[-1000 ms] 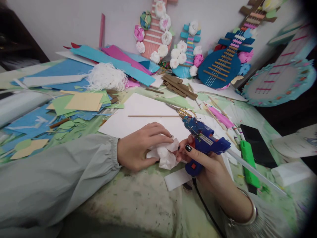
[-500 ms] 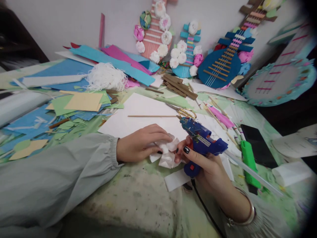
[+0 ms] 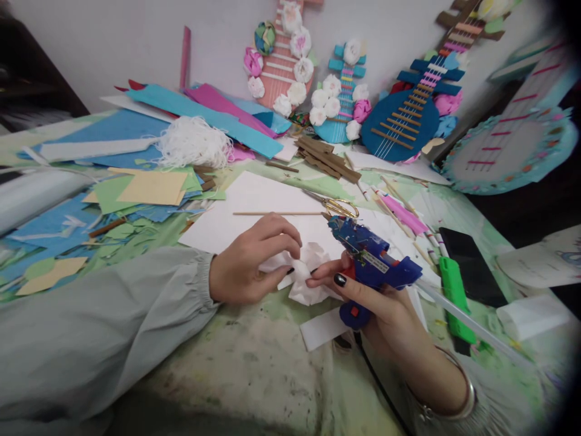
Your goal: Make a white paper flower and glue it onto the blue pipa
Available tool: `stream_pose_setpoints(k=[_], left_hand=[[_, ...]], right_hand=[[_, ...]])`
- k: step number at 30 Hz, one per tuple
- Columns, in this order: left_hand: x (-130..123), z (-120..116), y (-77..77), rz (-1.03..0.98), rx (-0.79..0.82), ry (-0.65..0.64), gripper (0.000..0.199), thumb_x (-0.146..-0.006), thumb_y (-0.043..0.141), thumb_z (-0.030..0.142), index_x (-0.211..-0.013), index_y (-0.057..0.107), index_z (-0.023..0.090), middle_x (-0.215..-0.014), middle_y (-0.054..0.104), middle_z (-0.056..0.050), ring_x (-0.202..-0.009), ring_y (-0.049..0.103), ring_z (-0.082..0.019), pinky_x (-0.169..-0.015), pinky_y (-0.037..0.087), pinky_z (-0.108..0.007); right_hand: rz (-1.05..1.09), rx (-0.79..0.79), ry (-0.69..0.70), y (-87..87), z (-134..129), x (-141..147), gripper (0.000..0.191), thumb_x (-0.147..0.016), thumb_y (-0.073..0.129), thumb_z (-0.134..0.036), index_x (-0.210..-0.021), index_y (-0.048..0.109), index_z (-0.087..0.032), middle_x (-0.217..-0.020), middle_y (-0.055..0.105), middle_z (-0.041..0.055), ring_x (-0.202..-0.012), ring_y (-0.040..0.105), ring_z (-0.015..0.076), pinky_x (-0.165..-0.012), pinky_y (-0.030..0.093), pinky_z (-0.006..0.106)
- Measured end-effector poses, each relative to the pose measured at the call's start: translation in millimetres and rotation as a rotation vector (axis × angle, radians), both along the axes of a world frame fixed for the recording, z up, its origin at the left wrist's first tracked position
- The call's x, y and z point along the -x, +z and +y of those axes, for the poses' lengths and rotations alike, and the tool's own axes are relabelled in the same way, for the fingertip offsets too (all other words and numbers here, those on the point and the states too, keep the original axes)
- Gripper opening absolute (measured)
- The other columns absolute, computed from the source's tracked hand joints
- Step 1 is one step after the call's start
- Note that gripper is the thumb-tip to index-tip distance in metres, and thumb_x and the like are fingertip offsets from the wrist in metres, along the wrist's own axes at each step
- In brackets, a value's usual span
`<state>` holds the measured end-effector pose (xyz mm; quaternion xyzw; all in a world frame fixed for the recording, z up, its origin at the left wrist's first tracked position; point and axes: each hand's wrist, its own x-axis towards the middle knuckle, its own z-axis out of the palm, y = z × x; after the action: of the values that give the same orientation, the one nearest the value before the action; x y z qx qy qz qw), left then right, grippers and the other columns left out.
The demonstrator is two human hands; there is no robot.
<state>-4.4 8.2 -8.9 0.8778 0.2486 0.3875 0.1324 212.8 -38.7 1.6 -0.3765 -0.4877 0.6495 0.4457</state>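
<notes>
My left hand (image 3: 258, 257) is curled, with thumb and fingers pinching an edge of a crumpled white paper flower (image 3: 305, 284). Its loose petals spread over the white sheet's near edge. My right hand (image 3: 385, 309) is wrapped round a blue glue gun (image 3: 374, 260), whose nozzle points up and to the left. A fingertip of that same hand touches the flower from the right. From the back of the gun sticks a long clear glue stick (image 3: 472, 327), and a black cord hangs below the handle.
White paper (image 3: 245, 194) lies ahead, bearing a thin wooden stick (image 3: 276, 213) and gold-handled scissors (image 3: 342, 208). Paper scraps (image 3: 149, 184) and white string (image 3: 195, 142) are at left. A green cutter (image 3: 454, 297) and a phone (image 3: 472, 263) lie at right. Paper instruments (image 3: 402, 124) lean behind.
My left hand has lifted slightly, its fingers now more bent and pulling at the paper. The white flower has shifted shape. My right hand still holds the glue gun, its fingers a little further left.
</notes>
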Motion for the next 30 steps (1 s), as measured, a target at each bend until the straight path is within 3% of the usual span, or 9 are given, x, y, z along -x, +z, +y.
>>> stream_pose_setpoints(k=[2, 7, 12, 17, 23, 26, 30], left_hand=[[-0.2, -5.3, 2.2, -0.019, 0.008, -0.01, 0.005, -0.079, 0.055, 0.015, -0.083, 0.057, 0.018, -0.087, 0.059, -0.009, -0.085, 0.053, -0.02, -0.077, 0.045, -0.035], [-3.1, -10.3, 1.5, 0.04, 0.066, -0.111, 0.013, -0.08, 0.057, 0.02, -0.092, 0.059, 0.017, -0.075, 0.059, -0.006, -0.074, 0.05, -0.018, -0.066, 0.04, -0.031], [-4.9, -12.3, 2.8, -0.008, 0.083, -0.058, 0.012, -0.08, 0.061, 0.025, -0.076, 0.054, 0.017, -0.064, 0.055, -0.003, -0.066, 0.044, -0.016, -0.061, 0.036, -0.029], [-11.3, -16.9, 3.4, 0.069, 0.099, -0.034, 0.001, -0.08, 0.059, 0.017, -0.079, 0.059, 0.016, -0.066, 0.058, -0.004, -0.067, 0.048, -0.016, -0.064, 0.039, -0.03], [-10.6, -12.6, 1.4, 0.008, 0.179, -0.086, 0.012, -0.082, 0.054, 0.012, -0.081, 0.065, 0.016, -0.07, 0.063, -0.006, -0.071, 0.051, -0.017, -0.067, 0.042, -0.03], [-3.0, -3.5, 2.2, 0.024, 0.247, -0.115, 0.012, -0.083, 0.055, 0.015, -0.081, 0.067, 0.016, -0.073, 0.065, -0.006, -0.072, 0.051, -0.016, -0.068, 0.042, -0.029], [8.9, 10.7, 5.7, 0.115, 0.33, -0.211, 0.014, -0.085, 0.056, 0.018, -0.083, 0.069, 0.016, -0.074, 0.067, -0.007, -0.074, 0.054, -0.016, -0.068, 0.044, -0.027]], right_hand=[[-0.009, -0.002, -0.014, -0.2, -0.2, 0.3, 0.009, -0.083, 0.064, -0.022, -0.091, 0.068, -0.023, -0.098, 0.071, 0.003, -0.095, 0.065, 0.0214, -0.095, 0.045, 0.039], [0.067, 0.014, -0.026, 1.0, -0.5, 3.4, 0.009, -0.083, 0.064, -0.018, -0.091, 0.063, -0.023, -0.095, 0.071, 0.0024, -0.09, 0.066, 0.0203, -0.088, 0.047, 0.037], [0.087, 0.037, -0.058, 1.6, 0.0, 5.1, 0.012, -0.082, 0.065, -0.017, -0.092, 0.06, -0.022, -0.094, 0.071, 0.0022, -0.087, 0.067, 0.0193, -0.086, 0.048, 0.035], [0.094, 0.048, -0.06, 1.5, -1.1, 5.1, 0.012, -0.081, 0.065, -0.018, -0.091, 0.061, -0.023, -0.095, 0.072, 0.0019, -0.091, 0.067, 0.0205, -0.088, 0.048, 0.036], [0.05, 0.065, -0.068, 3.5, -0.5, 2.4, 0.012, -0.078, 0.068, -0.023, -0.09, 0.066, -0.021, -0.097, 0.071, 0.0038, -0.09, 0.068, 0.0219, -0.09, 0.05, 0.039], [0.029, 0.087, -0.082, 4.8, 1.9, -2.6, 0.015, -0.078, 0.069, -0.024, -0.092, 0.066, -0.021, -0.099, 0.07, 0.0047, -0.085, 0.069, 0.0223, -0.081, 0.054, 0.039], [-0.087, 0.028, -0.099, 4.4, 6.0, -11.4, 0.012, -0.08, 0.066, -0.025, -0.09, 0.067, -0.021, -0.097, 0.07, 0.0053, -0.068, 0.067, 0.0173, -0.06, 0.053, 0.03]])
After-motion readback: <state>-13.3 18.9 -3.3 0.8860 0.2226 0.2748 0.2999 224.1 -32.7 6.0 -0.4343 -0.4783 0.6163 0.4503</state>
